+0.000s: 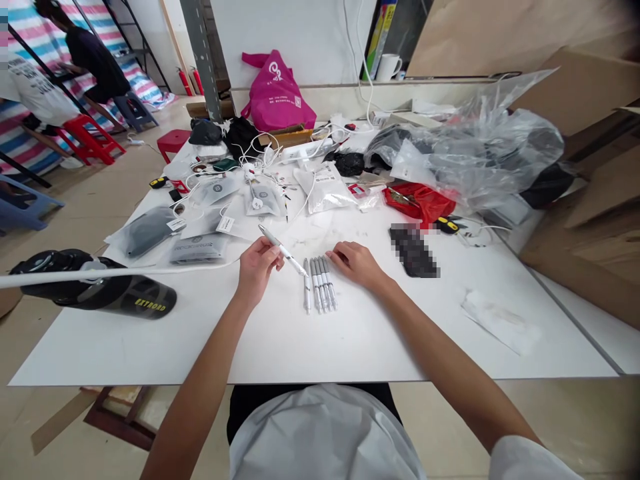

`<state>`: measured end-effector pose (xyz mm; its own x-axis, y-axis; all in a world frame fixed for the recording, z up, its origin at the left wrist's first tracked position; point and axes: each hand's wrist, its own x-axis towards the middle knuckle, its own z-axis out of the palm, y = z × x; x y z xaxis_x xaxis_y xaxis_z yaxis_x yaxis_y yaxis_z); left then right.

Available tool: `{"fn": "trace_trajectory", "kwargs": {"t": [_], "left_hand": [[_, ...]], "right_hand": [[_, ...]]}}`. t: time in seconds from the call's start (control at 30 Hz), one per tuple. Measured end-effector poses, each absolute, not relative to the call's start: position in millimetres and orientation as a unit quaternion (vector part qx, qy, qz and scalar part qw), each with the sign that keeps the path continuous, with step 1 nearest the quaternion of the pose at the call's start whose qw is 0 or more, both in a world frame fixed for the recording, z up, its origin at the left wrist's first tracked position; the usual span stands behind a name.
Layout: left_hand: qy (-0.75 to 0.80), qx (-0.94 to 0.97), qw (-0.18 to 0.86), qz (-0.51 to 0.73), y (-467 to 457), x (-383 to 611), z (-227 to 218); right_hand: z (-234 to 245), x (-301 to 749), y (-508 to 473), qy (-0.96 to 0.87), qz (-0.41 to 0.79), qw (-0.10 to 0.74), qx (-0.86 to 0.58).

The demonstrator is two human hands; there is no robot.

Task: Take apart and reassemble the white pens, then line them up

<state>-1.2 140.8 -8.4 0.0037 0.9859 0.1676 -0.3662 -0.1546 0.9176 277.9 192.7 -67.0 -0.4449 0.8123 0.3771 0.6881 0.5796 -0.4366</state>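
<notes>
The left hand (259, 265) pinches one ballpoint pen (289, 255) near five similar pens (321, 285), while the right hand's (357, 263) underside is hidden, its grip impossible to tell.

Listed on white table (360, 353), front part: row of white-and-silver pens (324, 283), side by side; black bottle (150, 297), on its side, at left; dark object (415, 252), blurred out, and thin white sheet (500, 323), at right. Carries farther back: bagged grey packets (197, 251), white plastic parcel (326, 189), red bag (425, 202), tangled white cables (267, 155), heaped clear plastic wrap (493, 143), magenta bag (277, 97).
</notes>
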Motion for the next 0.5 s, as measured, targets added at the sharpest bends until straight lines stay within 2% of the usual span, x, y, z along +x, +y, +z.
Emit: {"fn": "trace_trajectory", "kwargs": {"t": [0.2,0.3,0.4,0.5], "left_hand": [[0.365,0.499,0.504,0.603,140.3,25.3,-21.9],[0.374,0.505,0.517,0.581,150.8,45.9,-30.7],[0.388,0.523,0.526,0.547,163.5,60.3,-30.6],[0.402,0.509,0.457,0.609,159.3,64.3,-13.7]], "right_hand": [[-63.0,269.8,182.3,-0.823,0.194,0.391,-0.364],[-62.8,260.0,176.4,-0.832,0.185,0.389,-0.351],[-63.7,255.8,174.1,-0.825,0.148,0.374,-0.397],[-64.1,261.7,176.5,-0.795,0.130,0.383,-0.452]]}}
